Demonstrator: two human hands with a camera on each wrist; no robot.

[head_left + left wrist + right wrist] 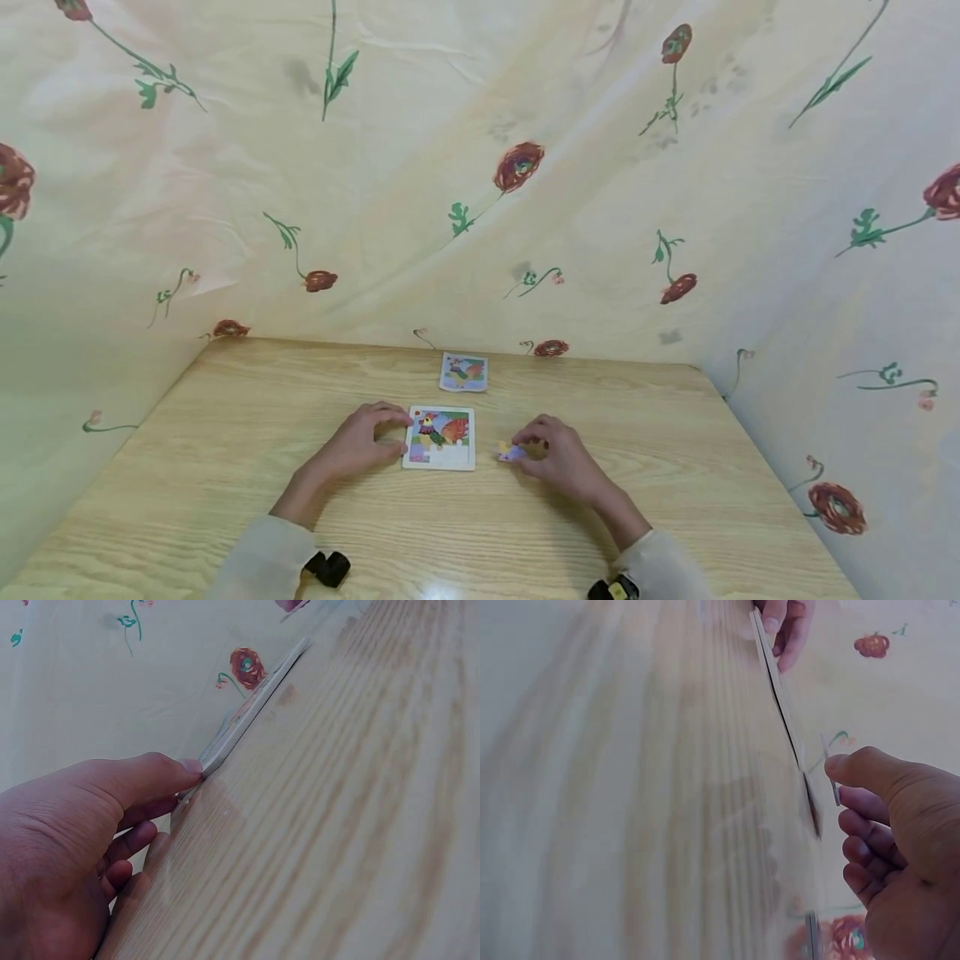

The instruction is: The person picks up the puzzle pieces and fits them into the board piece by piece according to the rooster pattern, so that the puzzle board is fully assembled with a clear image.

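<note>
A square jigsaw puzzle (438,415) in a white frame lies on the table, showing a rooster picture. Bare white shows at the lower right part of its inside. My left hand (362,442) holds the frame's left edge, with the thumb (180,774) at the near corner and the fingers farther up that side. To the right of the frame, my right hand (561,460) pinches a yellow and lilac puzzle piece (510,452) between thumb and fingers. In the right wrist view this thin piece (831,780) is held up off the table.
A picture card (463,372) with the same rooster lies behind the puzzle. In the right wrist view another flat piece (812,810) lies near the held one, and a further flat thing (812,937) is at the bottom. Flowered cloth (420,275) surrounds the wooden table (300,379).
</note>
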